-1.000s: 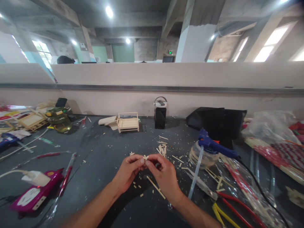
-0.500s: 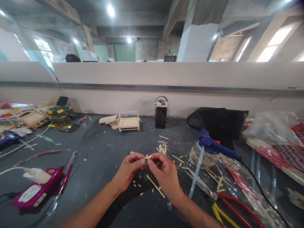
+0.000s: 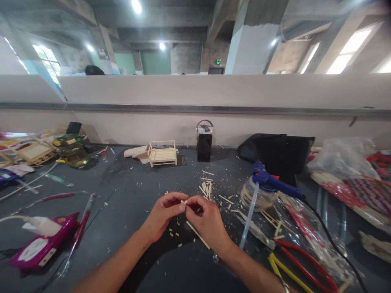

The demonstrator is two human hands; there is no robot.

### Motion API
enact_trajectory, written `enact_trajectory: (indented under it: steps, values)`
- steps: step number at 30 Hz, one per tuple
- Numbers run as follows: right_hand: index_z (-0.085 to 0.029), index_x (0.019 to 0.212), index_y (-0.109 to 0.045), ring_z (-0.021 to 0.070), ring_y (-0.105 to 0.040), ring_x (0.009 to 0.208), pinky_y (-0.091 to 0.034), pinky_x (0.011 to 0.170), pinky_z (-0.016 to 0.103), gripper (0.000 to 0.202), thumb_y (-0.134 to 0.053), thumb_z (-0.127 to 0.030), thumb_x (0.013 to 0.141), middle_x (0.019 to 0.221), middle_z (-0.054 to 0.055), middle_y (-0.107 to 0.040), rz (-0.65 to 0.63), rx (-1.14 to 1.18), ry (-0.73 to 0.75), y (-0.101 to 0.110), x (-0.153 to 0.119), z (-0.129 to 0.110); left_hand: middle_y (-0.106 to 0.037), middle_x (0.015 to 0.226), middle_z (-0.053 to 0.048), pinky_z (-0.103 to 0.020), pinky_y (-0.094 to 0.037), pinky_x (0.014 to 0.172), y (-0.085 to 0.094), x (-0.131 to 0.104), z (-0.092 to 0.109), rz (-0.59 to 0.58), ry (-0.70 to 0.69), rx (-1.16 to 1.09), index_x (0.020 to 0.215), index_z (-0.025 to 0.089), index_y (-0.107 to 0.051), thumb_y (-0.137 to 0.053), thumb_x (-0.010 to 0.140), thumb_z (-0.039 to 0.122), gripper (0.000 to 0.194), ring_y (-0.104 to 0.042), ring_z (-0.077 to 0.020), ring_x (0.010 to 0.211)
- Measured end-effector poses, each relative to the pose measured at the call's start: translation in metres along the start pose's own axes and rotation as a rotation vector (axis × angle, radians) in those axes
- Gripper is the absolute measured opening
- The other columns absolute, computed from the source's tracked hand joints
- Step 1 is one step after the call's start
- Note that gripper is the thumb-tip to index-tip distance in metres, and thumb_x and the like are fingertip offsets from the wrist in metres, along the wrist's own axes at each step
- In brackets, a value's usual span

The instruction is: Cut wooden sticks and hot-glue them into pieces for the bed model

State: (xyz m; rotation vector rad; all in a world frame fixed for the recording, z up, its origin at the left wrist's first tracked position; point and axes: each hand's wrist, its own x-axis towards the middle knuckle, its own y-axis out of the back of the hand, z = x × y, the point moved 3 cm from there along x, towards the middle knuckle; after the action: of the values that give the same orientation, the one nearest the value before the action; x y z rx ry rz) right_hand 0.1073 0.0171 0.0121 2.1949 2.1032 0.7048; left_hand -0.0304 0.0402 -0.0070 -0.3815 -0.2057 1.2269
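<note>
My left hand (image 3: 165, 215) and my right hand (image 3: 205, 215) meet fingertip to fingertip over the middle of the dark table. Both are closed in a pinch on small pale wooden stick pieces (image 3: 183, 202), mostly covered by the fingers; how the pieces join is too small to tell. Beneath my right hand a longer wooden stick (image 3: 198, 235) lies on the table. Just beyond the hands is a pile of short wooden sticks (image 3: 206, 188). Tiny cut bits (image 3: 171, 232) are scattered below my left hand.
A blue glue gun (image 3: 271, 181) rests on a clear round container (image 3: 256, 197) at right, near red-handled pliers (image 3: 308, 260). A miniature wooden bench (image 3: 163, 154) and a phone (image 3: 204, 147) stand at the back. A magenta power strip (image 3: 45, 242) lies left, beside a green bottle (image 3: 71, 150).
The whole view has shifted slightly, so things sit a little further left and up. My fingers have closed more over the wooden pieces, which show less now.
</note>
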Motion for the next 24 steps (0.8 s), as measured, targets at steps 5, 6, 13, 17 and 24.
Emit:
enact_trajectory:
  steps: [5, 6, 13, 17, 24]
  values:
    - [-0.020, 0.076, -0.066, 0.0147, -0.061, 0.062, -0.047, 0.059, 0.025, 0.010, -0.057, -0.018, 0.076, 0.069, 0.000, -0.068, 0.008, -0.036, -0.001, -0.0001, 0.0001, 0.0015, -0.070, 0.078, -0.001, -0.026, -0.043, 0.074, 0.0011, 0.0007, 0.0009, 0.029, -0.021, 0.055, 0.084, 0.019, -0.074, -0.082, 0.065, 0.025, 0.022, -0.060, -0.0147, 0.076]
    - [-0.020, 0.075, -0.066, 0.0149, -0.061, 0.062, -0.047, 0.059, 0.025, 0.010, -0.057, -0.018, 0.076, 0.069, 0.000, -0.068, 0.010, -0.040, -0.002, -0.0001, 0.0003, 0.0018, -0.069, 0.077, -0.001, -0.026, -0.043, 0.074, 0.0016, 0.0010, 0.0008, 0.039, -0.025, 0.062, 0.083, 0.018, -0.074, -0.082, 0.064, 0.025, 0.021, -0.060, -0.0146, 0.075]
    - [-0.019, 0.077, -0.067, 0.0142, -0.061, 0.060, -0.047, 0.057, 0.025, 0.011, -0.057, -0.020, 0.078, 0.070, 0.001, -0.070, 0.013, -0.023, -0.012, 0.0006, 0.0017, 0.0012, -0.068, 0.073, 0.000, -0.025, -0.042, 0.071, 0.0034, 0.0028, 0.0002, 0.066, -0.025, 0.051, 0.076, 0.017, -0.074, -0.083, 0.063, 0.024, 0.017, -0.057, -0.0126, 0.070]
    - [-0.019, 0.076, -0.068, 0.0141, -0.061, 0.059, -0.047, 0.055, 0.025, 0.011, -0.057, -0.022, 0.078, 0.069, 0.001, -0.070, 0.016, -0.012, -0.008, 0.0013, 0.0020, -0.0007, -0.067, 0.072, 0.001, -0.023, -0.041, 0.071, 0.0039, 0.0025, -0.0001, 0.063, -0.013, 0.011, 0.075, 0.017, -0.073, -0.083, 0.063, 0.022, 0.016, -0.056, -0.0110, 0.070]
    - [-0.019, 0.075, -0.068, 0.0132, -0.060, 0.059, -0.047, 0.057, 0.024, 0.010, -0.058, -0.019, 0.077, 0.068, 0.000, -0.070, 0.006, -0.007, -0.012, 0.0013, 0.0021, -0.0013, -0.066, 0.073, 0.002, -0.022, -0.041, 0.069, 0.0066, 0.0040, -0.0037, 0.025, 0.002, -0.002, 0.077, 0.018, -0.072, -0.083, 0.063, 0.022, 0.018, -0.055, -0.0097, 0.069]
